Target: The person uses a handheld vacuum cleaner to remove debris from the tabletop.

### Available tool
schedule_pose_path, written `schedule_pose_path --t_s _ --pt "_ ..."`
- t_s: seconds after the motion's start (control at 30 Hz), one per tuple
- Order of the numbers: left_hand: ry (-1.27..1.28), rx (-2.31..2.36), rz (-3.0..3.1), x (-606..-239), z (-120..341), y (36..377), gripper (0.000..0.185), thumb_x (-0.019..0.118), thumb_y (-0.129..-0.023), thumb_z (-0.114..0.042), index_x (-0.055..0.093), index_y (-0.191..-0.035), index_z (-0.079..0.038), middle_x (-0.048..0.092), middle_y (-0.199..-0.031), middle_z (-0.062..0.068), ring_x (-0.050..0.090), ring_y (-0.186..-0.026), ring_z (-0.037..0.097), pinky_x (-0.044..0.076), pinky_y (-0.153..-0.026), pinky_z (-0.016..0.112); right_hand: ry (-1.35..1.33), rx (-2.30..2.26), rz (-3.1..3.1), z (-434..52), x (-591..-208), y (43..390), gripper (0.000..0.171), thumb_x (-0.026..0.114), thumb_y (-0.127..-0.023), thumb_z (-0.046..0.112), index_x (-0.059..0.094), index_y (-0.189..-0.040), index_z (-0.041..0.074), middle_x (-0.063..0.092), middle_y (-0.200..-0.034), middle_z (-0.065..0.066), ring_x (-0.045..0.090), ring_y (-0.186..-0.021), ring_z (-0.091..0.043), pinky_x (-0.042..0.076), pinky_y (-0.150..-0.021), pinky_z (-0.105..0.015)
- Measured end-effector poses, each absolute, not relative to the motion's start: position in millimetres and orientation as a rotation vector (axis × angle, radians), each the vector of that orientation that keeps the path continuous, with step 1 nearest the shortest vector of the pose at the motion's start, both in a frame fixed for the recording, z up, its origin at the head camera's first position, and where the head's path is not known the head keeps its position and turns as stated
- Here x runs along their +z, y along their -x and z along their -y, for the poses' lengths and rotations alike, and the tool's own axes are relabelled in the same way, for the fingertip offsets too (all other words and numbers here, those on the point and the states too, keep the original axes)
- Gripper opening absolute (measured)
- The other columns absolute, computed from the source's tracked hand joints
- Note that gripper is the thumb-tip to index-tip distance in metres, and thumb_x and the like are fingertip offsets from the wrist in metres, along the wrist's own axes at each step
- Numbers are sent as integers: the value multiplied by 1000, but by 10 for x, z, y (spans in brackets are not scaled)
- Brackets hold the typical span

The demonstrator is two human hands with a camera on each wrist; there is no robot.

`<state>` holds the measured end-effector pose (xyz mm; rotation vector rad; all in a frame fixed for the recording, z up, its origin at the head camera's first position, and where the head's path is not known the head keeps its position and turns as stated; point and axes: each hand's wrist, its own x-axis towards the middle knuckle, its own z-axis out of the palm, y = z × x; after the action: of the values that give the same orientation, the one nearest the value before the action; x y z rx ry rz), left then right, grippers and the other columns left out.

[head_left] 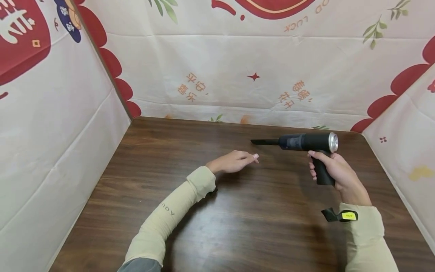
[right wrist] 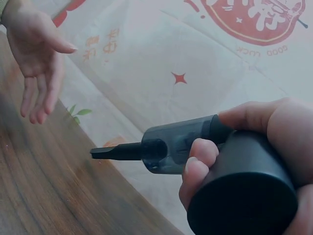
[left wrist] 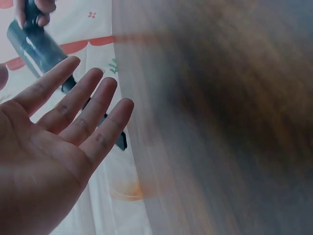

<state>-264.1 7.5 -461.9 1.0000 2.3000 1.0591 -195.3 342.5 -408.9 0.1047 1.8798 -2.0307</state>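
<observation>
My right hand point(head_left: 334, 172) grips the handle of a black handheld vacuum point(head_left: 302, 142) with a silver rear cap and a thin flat nozzle pointing left, held above the brown wooden table point(head_left: 217, 211). In the right wrist view the vacuum point(right wrist: 186, 144) fills the lower right, fingers point(right wrist: 200, 159) curled round its grip. My left hand point(head_left: 234, 161) hovers over the table's middle, fingers straight and holding nothing, a short way left of the nozzle tip. The left wrist view shows that open palm point(left wrist: 58, 142) with the vacuum point(left wrist: 41, 46) behind it.
Printed white and red cloth walls point(head_left: 238, 75) close the table on the left, back and right. A small black clip with a yellow label point(head_left: 340, 215) sits at my right wrist. Both forearms wear cream sleeves point(head_left: 170, 215).
</observation>
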Motion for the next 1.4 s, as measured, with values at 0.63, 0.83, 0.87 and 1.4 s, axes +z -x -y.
schedule_pose_path --t_s 0.63,0.83,0.87,1.4 --pt "-1101 979 -2271 -4607 -52 2523 58 32 -105 -56 60 -138 -17 61 -131 -4 56 -120 6 45 -101 25 -193 -2131 -1843 -3333 -4138 2298 19 59 -101 27 62 -94 9 60 -69 -3 61 -55 -16 56 -53 -31" --pt "-1113 993 -2258 -4600 -21 2507 58 33 -105 -54 59 -139 -14 61 -131 -3 56 -120 7 45 -101 25 -217 -2118 -1854 -3306 -4131 2330 19 60 -101 28 62 -95 10 60 -69 -3 60 -55 -15 56 -52 -31" --pt "-1118 997 -2255 -4598 -18 2506 59 33 -105 -54 59 -138 -13 61 -130 -2 56 -119 7 46 -100 25 -219 -2118 -1854 -3301 -4126 2331 19 60 -101 28 62 -95 10 59 -69 -3 60 -55 -15 56 -52 -31" --pt "-1178 1050 -2422 -4618 91 2683 37 48 -106 -34 67 -126 -10 66 -122 0 60 -112 10 48 -96 25 -145 -2092 -1814 -3140 -4142 2276 18 58 -102 27 59 -98 9 60 -69 -3 60 -56 -15 56 -53 -30"
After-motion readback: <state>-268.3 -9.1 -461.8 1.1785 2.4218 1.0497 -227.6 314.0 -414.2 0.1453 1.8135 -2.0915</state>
